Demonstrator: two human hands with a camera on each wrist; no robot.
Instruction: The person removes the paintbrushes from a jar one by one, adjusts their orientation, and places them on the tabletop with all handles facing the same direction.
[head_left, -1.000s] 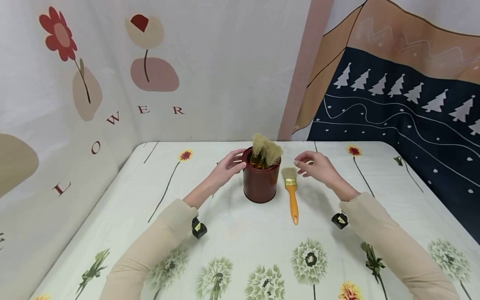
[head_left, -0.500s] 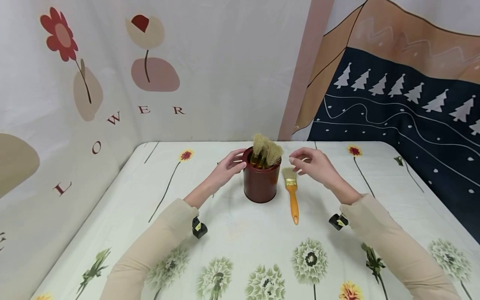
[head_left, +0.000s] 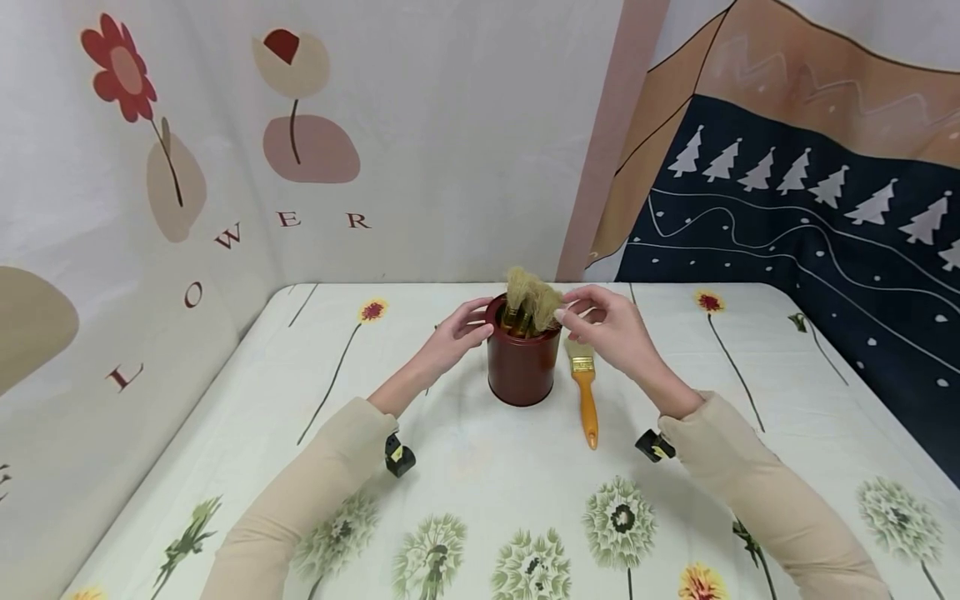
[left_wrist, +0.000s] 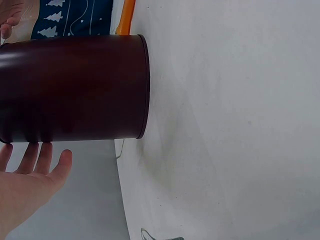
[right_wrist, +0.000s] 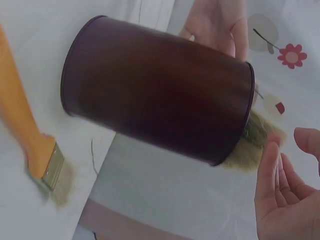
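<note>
A dark red can (head_left: 521, 371) stands upright on the cloth, holding several paintbrushes (head_left: 534, 302) with their pale bristles up. At its left side is my left hand (head_left: 456, 327); in the left wrist view the fingertips (left_wrist: 46, 148) touch the can's wall, fingers extended. My right hand (head_left: 611, 327) is at the can's right rim, fingertips right at the bristles. A gap shows between its thumb and fingers in the right wrist view, the bristles (right_wrist: 243, 156) just beyond. Another paintbrush (head_left: 585, 400), orange-handled, lies right of the can, its bristles partly hidden under my right hand.
A white flower-print cloth (head_left: 480, 467) covers the table. Behind it hang printed curtains (head_left: 450, 150), close beyond the can. Small black devices (head_left: 399, 457) sit under both sleeves at the wrists.
My right hand has moved left, from above the loose paintbrush to the bristles in the can. The left hand, the can and the loose paintbrush have stayed in place.
</note>
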